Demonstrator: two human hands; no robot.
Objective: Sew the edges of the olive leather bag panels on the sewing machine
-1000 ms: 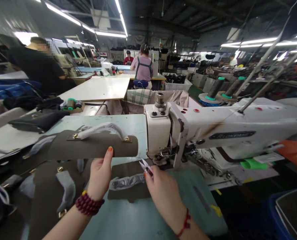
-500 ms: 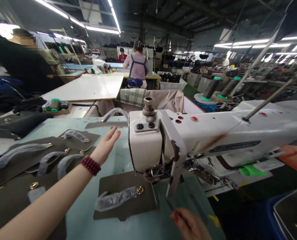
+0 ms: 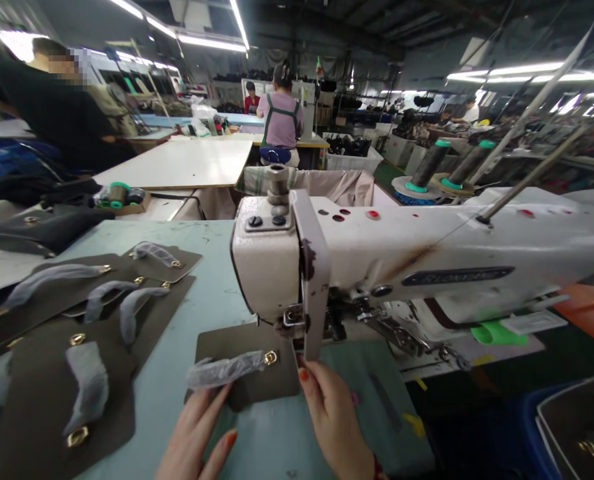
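Observation:
A dark grey-brown panel (image 3: pixel 251 387) lies under the head of a white sewing machine (image 3: pixel 267 267). Across it runs a plastic-wrapped handle (image 3: pixel 227 371) with a gold buckle (image 3: pixel 271 358) at its right end. My left hand (image 3: pixel 191 433) touches the panel's near left edge, its fingers stretched and thumb apart. By the panel's right edge, my right hand (image 3: pixel 334 420) has thumb and forefinger pinched together just below the machine's guard arm (image 3: pixel 314 280). What lies between those fingertips is mostly hidden.
Similar panels (image 3: pixel 31 400) with wrapped handles lie overlapping on the left of the pale green table (image 3: pixel 211 257). Thread cones (image 3: pixel 429 165) stand behind the machine. A blue bin (image 3: pixel 517 427) is at lower right. Co-workers (image 3: pixel 281 117) are farther back.
My left hand has come back from the table's far side to the panel. The handled piece beside it there is out of sight. My right hand has moved up and left to the panel's edge.

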